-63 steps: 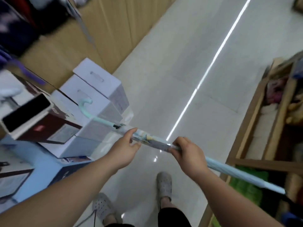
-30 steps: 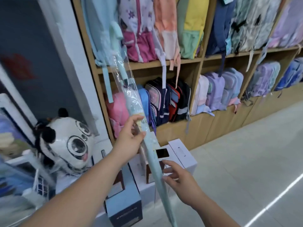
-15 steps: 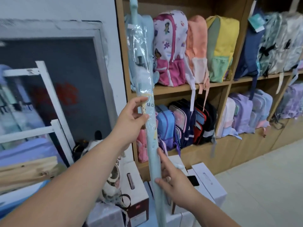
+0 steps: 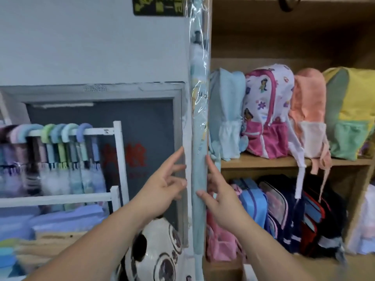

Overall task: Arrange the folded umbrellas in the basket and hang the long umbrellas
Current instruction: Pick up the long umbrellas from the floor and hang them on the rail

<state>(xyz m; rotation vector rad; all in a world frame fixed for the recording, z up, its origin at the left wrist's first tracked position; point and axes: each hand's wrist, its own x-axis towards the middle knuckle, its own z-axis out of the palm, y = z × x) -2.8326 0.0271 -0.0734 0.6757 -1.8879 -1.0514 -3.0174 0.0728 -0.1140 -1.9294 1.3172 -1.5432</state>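
A long light-blue umbrella (image 4: 199,138) in clear plastic wrap stands upright in front of the wooden shelf's left edge. Its handle runs out of the top of the view. My right hand (image 4: 221,199) holds its lower shaft lightly, thumb across the front and fingers along the right side. Just left of the umbrella, my left hand (image 4: 164,185) has its fingers spread and is not gripping it. At the left, several long umbrellas (image 4: 67,138) with pastel curved handles hang on the top rail of a white rack (image 4: 118,159).
Wooden shelves (image 4: 284,162) on the right hold rows of backpacks, among them a pink and white one (image 4: 265,112). A panda plush (image 4: 156,254) sits low in the middle. Behind the rack is a grey panel (image 4: 146,122). Folded blue and beige goods (image 4: 50,224) lie under the rack.
The umbrella has risen, with its handle now above the view. My left hand has let go and spread its fingers. My right hand has moved up along the shaft. The rack of hanging umbrellas has come into view.
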